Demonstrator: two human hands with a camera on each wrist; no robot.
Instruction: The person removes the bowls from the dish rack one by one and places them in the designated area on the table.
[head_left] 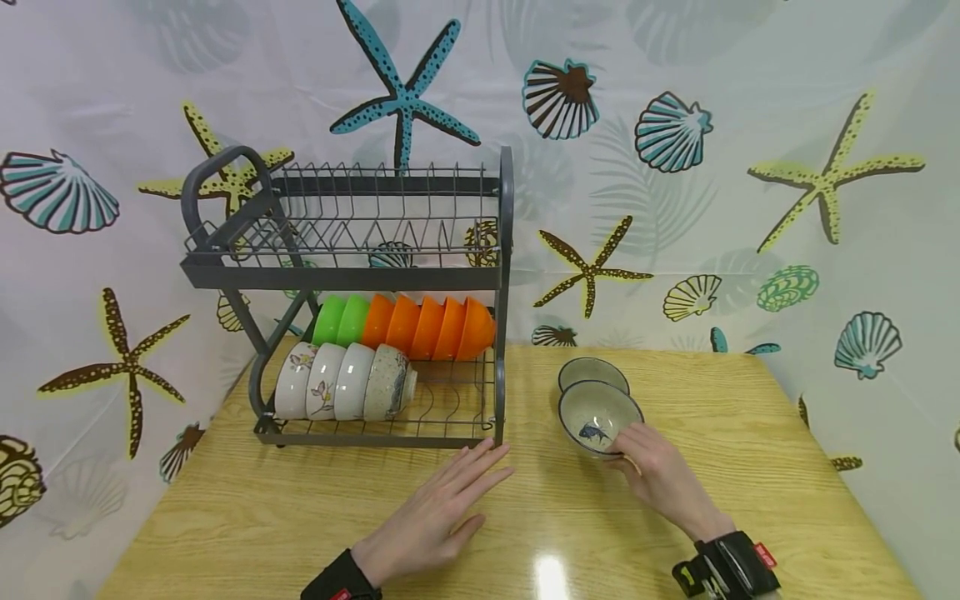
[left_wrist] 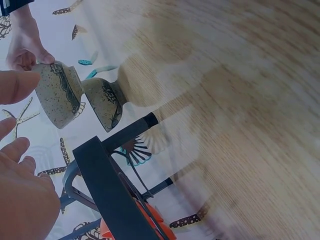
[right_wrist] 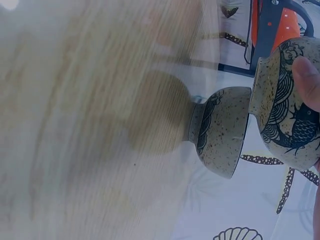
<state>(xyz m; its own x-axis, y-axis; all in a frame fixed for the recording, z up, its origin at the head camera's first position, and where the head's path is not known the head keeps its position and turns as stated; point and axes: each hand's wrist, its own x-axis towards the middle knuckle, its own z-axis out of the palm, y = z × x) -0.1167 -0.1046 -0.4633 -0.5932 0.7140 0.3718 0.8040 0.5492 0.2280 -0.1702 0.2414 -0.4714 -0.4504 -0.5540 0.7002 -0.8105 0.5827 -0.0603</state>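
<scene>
right hand [head_left: 663, 471]: fingers curled over the near right edge of the fish bowl [head_left: 583, 406], thumb pressed on the outer wall, a narrow pinch. the bowl is raised off the table [head_left: 750, 433], mouth up, its foot close by the rim of a second speckled bowl [right_wrist: 225, 132], which stands upright on the wood; whether the two touch, i cannot tell. left hand [head_left: 435, 521]: fingers long and slightly parted, nothing held, near the lower front corner of the dish rack [head_left: 375, 440]. handling notes, my judgement: a pinch on one side may let the far side dip, so i want the thumb laid flat on the wall and the pressure firm and even. foot well above the neighbour's rim before any sideways travel; a drag could chip the glaze or knock the second bowl. the left hand seems well placed to steady the base, provided its fingertips avoid the rack's corner post.
</scene>
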